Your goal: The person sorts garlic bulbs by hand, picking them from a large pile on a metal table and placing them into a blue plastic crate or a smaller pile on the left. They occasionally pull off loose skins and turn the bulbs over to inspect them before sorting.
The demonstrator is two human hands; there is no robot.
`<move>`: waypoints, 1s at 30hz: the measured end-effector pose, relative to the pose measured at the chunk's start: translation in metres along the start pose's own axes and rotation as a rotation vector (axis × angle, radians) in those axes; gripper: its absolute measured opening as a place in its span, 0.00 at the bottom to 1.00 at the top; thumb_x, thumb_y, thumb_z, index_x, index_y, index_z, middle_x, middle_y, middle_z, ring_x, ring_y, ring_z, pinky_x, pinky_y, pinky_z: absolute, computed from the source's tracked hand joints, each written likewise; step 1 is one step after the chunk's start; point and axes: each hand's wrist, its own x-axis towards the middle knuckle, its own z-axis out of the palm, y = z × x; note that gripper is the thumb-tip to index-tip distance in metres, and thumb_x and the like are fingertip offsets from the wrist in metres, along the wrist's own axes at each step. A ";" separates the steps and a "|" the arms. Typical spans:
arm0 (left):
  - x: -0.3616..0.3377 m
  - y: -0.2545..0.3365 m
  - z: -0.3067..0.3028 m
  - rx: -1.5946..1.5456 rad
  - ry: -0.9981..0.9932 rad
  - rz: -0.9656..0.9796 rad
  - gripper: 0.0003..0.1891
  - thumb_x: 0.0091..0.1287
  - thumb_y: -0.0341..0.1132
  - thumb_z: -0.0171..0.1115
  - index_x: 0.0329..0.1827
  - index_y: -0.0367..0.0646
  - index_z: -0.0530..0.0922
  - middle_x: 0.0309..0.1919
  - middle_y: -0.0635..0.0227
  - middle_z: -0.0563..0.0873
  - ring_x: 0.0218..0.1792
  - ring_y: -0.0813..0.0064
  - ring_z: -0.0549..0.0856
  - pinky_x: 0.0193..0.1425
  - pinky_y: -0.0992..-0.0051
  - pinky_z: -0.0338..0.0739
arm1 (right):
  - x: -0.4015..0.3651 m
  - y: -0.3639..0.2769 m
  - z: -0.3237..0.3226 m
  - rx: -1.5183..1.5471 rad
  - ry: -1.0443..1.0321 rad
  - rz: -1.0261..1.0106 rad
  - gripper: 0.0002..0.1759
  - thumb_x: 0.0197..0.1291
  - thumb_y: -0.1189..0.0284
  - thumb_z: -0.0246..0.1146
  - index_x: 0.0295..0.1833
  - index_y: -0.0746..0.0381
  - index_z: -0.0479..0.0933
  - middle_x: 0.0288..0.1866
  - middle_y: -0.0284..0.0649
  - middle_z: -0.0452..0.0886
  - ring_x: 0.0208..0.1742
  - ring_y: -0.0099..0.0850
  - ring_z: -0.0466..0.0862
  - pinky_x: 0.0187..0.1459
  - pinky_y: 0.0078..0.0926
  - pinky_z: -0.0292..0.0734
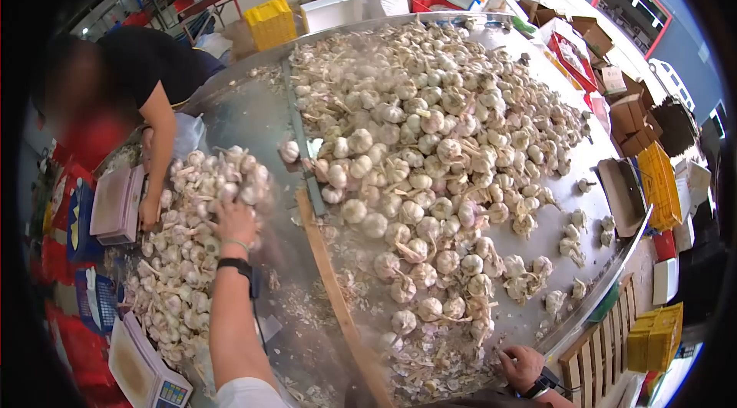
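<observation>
My left hand [236, 224] reaches onto the smaller pile of garlic bulbs [184, 254] on the left part of the metal table. Its fingers are stretched over the bulbs and touch some at the pile's right side; motion blurs them slightly. Close to the table's near edge, my right hand [523, 366] rests with curled fingers. Whatever lies inside those fingers, if anything, is hidden. Loose garlic skins [430, 366] lie left of it. A much larger heap of garlic bulbs [430, 132], many with stalks, spreads across the middle and right of the table.
A wooden strip [334, 285] and a metal bar [299, 124] divide the table [253, 112]. One single bulb [289, 151] sits left of the bar. A co-worker's arm [159, 147] reaches to the left pile, beside a scale [119, 204]. Another scale [146, 366] stands nearer.
</observation>
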 end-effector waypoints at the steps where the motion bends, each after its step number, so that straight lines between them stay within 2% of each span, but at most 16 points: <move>1: 0.006 0.001 -0.007 -0.038 0.087 -0.098 0.29 0.74 0.42 0.52 0.78 0.56 0.63 0.80 0.59 0.56 0.80 0.48 0.52 0.75 0.27 0.47 | 0.001 -0.002 -0.003 0.017 -0.026 0.035 0.11 0.58 0.61 0.69 0.34 0.57 0.83 0.30 0.44 0.84 0.35 0.48 0.84 0.37 0.43 0.78; 2: 0.025 -0.002 0.007 -0.156 0.299 0.010 0.29 0.73 0.43 0.54 0.78 0.55 0.64 0.80 0.57 0.56 0.80 0.47 0.52 0.75 0.29 0.47 | 0.001 -0.001 -0.005 -0.023 -0.022 -0.016 0.11 0.60 0.63 0.69 0.37 0.60 0.83 0.29 0.43 0.84 0.31 0.41 0.85 0.35 0.38 0.79; 3: 0.033 0.006 0.008 -0.279 0.505 0.118 0.30 0.72 0.44 0.56 0.77 0.54 0.65 0.80 0.55 0.56 0.80 0.46 0.52 0.76 0.30 0.48 | 0.003 0.002 -0.005 -0.026 -0.022 0.009 0.11 0.60 0.63 0.69 0.37 0.60 0.83 0.29 0.43 0.84 0.31 0.41 0.85 0.35 0.38 0.79; 4: 0.040 0.021 0.015 -0.283 0.496 0.137 0.30 0.72 0.44 0.56 0.77 0.54 0.65 0.80 0.55 0.56 0.80 0.46 0.52 0.76 0.30 0.48 | 0.009 0.006 -0.004 0.263 -0.159 0.143 0.11 0.61 0.64 0.69 0.38 0.61 0.84 0.28 0.42 0.83 0.30 0.35 0.85 0.34 0.34 0.79; 5: 0.032 0.049 0.001 -0.392 0.507 0.314 0.31 0.71 0.48 0.58 0.77 0.53 0.65 0.80 0.54 0.57 0.80 0.46 0.52 0.76 0.32 0.48 | 0.017 0.008 -0.008 0.555 -0.292 0.272 0.11 0.62 0.66 0.69 0.40 0.63 0.84 0.27 0.42 0.83 0.28 0.30 0.85 0.32 0.30 0.79; 6: 0.016 0.078 -0.018 -0.500 0.511 0.487 0.33 0.70 0.51 0.59 0.77 0.53 0.66 0.79 0.54 0.57 0.80 0.46 0.52 0.77 0.35 0.48 | 0.036 -0.002 -0.018 0.511 -0.235 0.169 0.11 0.63 0.67 0.70 0.41 0.65 0.84 0.27 0.41 0.83 0.28 0.26 0.84 0.32 0.27 0.78; 7: -0.006 0.108 -0.034 -0.458 0.386 0.526 0.34 0.70 0.54 0.58 0.77 0.54 0.65 0.79 0.53 0.58 0.80 0.46 0.53 0.77 0.36 0.48 | 0.062 -0.017 -0.030 0.464 -0.182 0.067 0.11 0.64 0.68 0.70 0.41 0.66 0.83 0.26 0.41 0.82 0.27 0.22 0.82 0.31 0.24 0.77; 9: -0.029 0.164 -0.039 -0.421 0.250 0.621 0.36 0.68 0.60 0.58 0.77 0.57 0.67 0.80 0.55 0.56 0.81 0.49 0.51 0.77 0.35 0.46 | 0.126 -0.037 -0.049 0.334 -0.072 -0.250 0.12 0.61 0.71 0.69 0.48 0.63 0.82 0.34 0.42 0.84 0.34 0.36 0.85 0.36 0.32 0.80; 10: -0.035 0.185 -0.029 -0.514 0.180 0.677 0.37 0.68 0.63 0.57 0.77 0.59 0.66 0.81 0.55 0.52 0.80 0.46 0.49 0.77 0.35 0.45 | 0.163 -0.049 -0.052 0.185 -0.016 -0.332 0.17 0.59 0.72 0.69 0.53 0.63 0.79 0.43 0.46 0.83 0.44 0.45 0.84 0.45 0.39 0.80; 12: -0.063 0.214 -0.033 -0.461 0.169 0.614 0.38 0.67 0.64 0.57 0.79 0.60 0.64 0.81 0.52 0.50 0.80 0.44 0.48 0.77 0.35 0.44 | 0.233 -0.063 -0.045 0.076 0.156 -0.605 0.31 0.57 0.66 0.69 0.66 0.62 0.70 0.62 0.53 0.74 0.55 0.52 0.80 0.55 0.44 0.77; 14: -0.091 0.226 -0.033 -0.399 0.150 0.544 0.40 0.67 0.66 0.56 0.80 0.61 0.62 0.81 0.50 0.48 0.80 0.42 0.47 0.78 0.36 0.44 | 0.285 -0.078 -0.023 0.109 0.036 -0.478 0.37 0.56 0.63 0.69 0.72 0.55 0.66 0.71 0.54 0.66 0.62 0.57 0.77 0.63 0.47 0.73; 15: -0.106 0.227 -0.031 -0.293 0.158 0.558 0.41 0.66 0.66 0.58 0.80 0.61 0.61 0.80 0.46 0.50 0.78 0.38 0.48 0.78 0.38 0.45 | 0.303 -0.087 -0.012 0.090 -0.118 -0.428 0.47 0.53 0.57 0.75 0.77 0.47 0.61 0.77 0.55 0.59 0.70 0.57 0.70 0.71 0.52 0.64; 16: -0.120 0.226 -0.028 -0.188 0.168 0.571 0.42 0.65 0.66 0.59 0.80 0.62 0.60 0.78 0.42 0.53 0.77 0.33 0.50 0.78 0.40 0.46 | 0.300 -0.116 -0.014 -0.291 -0.219 -0.356 0.54 0.50 0.54 0.76 0.81 0.43 0.55 0.81 0.58 0.49 0.73 0.61 0.66 0.70 0.58 0.62; 21: -0.170 0.222 0.015 -0.412 0.253 0.614 0.46 0.64 0.68 0.58 0.82 0.59 0.56 0.78 0.41 0.52 0.78 0.37 0.51 0.76 0.37 0.48 | 0.280 -0.117 -0.004 -0.229 -0.302 -0.338 0.56 0.46 0.57 0.76 0.81 0.42 0.54 0.80 0.66 0.45 0.76 0.62 0.59 0.71 0.57 0.60; 24: -0.217 0.221 -0.004 -0.280 -0.013 0.630 0.44 0.69 0.68 0.48 0.83 0.55 0.52 0.79 0.40 0.50 0.80 0.41 0.49 0.75 0.32 0.41 | 0.246 -0.092 0.004 -0.283 -0.157 -0.498 0.54 0.47 0.60 0.75 0.80 0.44 0.56 0.79 0.61 0.49 0.76 0.60 0.59 0.74 0.56 0.54; 30: -0.288 0.220 0.026 -0.262 0.016 0.665 0.41 0.71 0.66 0.46 0.82 0.52 0.57 0.79 0.39 0.47 0.81 0.41 0.45 0.77 0.35 0.33 | 0.175 -0.057 -0.009 -0.168 -0.147 -0.397 0.53 0.46 0.63 0.74 0.79 0.46 0.57 0.78 0.57 0.51 0.77 0.61 0.57 0.76 0.58 0.50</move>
